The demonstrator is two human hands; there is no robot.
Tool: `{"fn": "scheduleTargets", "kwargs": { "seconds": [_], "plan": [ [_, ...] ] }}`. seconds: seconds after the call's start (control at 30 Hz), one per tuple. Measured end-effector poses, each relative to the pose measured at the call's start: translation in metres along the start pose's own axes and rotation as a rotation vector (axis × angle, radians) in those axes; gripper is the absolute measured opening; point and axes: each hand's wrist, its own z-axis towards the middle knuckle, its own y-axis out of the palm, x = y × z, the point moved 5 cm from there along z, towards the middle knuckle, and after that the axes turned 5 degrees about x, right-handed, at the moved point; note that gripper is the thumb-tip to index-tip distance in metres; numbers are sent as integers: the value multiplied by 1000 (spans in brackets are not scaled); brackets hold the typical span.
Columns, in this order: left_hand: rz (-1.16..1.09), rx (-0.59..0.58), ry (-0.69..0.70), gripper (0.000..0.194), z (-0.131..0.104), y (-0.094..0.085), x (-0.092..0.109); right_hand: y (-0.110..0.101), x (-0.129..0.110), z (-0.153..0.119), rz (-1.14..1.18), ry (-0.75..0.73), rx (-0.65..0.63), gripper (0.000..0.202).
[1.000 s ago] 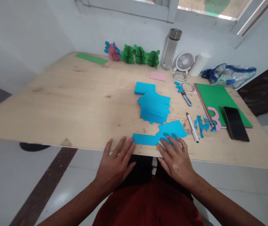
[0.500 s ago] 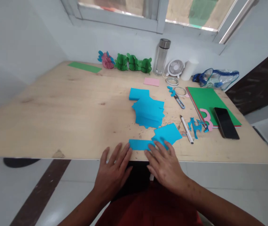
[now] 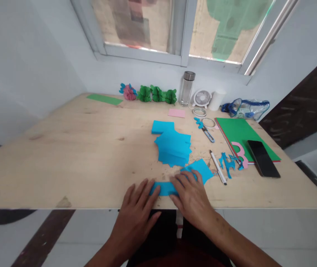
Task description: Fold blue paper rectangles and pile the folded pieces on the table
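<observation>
A folded-looking strip of blue paper (image 3: 164,188) lies flat near the table's front edge. My left hand (image 3: 136,207) rests on its left end, fingers stretched out and slightly apart. Over the right end lies my right hand (image 3: 194,196), also with fingers extended, hiding that end and touching the lower part of some blue sheets (image 3: 202,170). Just beyond the hands is an uneven pile of blue paper (image 3: 174,148), with a neater blue stack (image 3: 162,127) behind it.
To the right are a white pen (image 3: 218,167), blue paper scraps (image 3: 227,163), a utility knife (image 3: 208,134), a phone (image 3: 263,158) and green sheets (image 3: 238,128). A glass bottle (image 3: 186,91), small fan (image 3: 202,98) and green paper figures (image 3: 157,94) stand along the wall.
The view has tilted upward, so the table sits lower in the picture. My left fingers have slid inward over the strip's left end, and less of the strip shows between the hands.
</observation>
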Motion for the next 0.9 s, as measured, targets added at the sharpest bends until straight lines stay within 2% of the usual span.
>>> {"fn": "scheduleTargets", "kwargs": {
  "seconds": [0.27,0.43,0.6,0.77,0.83,0.9],
  "plan": [
    [-38,117,64,31,0,-14,-3,8,0,4,90,27,-47,37],
    [-85,117,91,34,2,-19,-6,9,4,12,167,58,-104,30],
    [-134,117,96,31,4,-19,-7,11,5,23,180,48,-225,25],
    [-206,56,29,31,7,-24,-13,13,4,26,303,100,-350,17],
    [-238,55,-36,34,9,-28,-18,9,11,30,395,142,-346,15],
    [-258,73,-105,38,15,-31,-24,1,26,39,466,200,-290,14]
  ]
}}
